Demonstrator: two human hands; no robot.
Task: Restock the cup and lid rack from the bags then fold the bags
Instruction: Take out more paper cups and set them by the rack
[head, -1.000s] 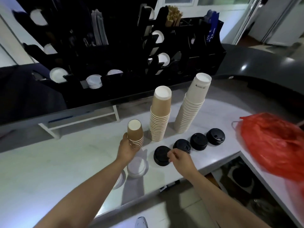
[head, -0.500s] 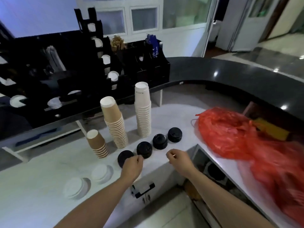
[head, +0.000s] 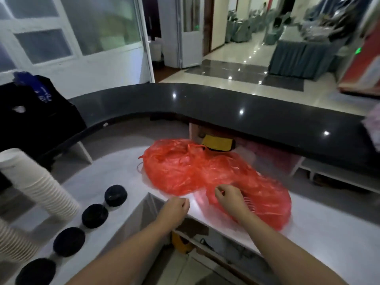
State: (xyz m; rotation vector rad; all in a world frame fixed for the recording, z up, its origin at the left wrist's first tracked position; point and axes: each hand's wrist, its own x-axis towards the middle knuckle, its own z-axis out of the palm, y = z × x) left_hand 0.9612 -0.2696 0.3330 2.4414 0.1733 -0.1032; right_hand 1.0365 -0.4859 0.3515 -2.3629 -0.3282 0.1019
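Two crumpled red bags (head: 205, 173) lie heaped on the pale bench (head: 115, 161), the right hand (head: 230, 197) over the nearer bag's edge with fingers loosely curled, whether pinching plastic I cannot tell, the left hand (head: 174, 208) curled and holding nothing just beside it, four black lids (head: 94, 215) and stacked white cups (head: 39, 188) to the left.

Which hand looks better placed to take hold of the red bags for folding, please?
The right hand, probably. It hovers over the near edge of the red bags, its fingers loosely curled and holding nothing. The left hand is also free, but sits over the bare counter short of the plastic.
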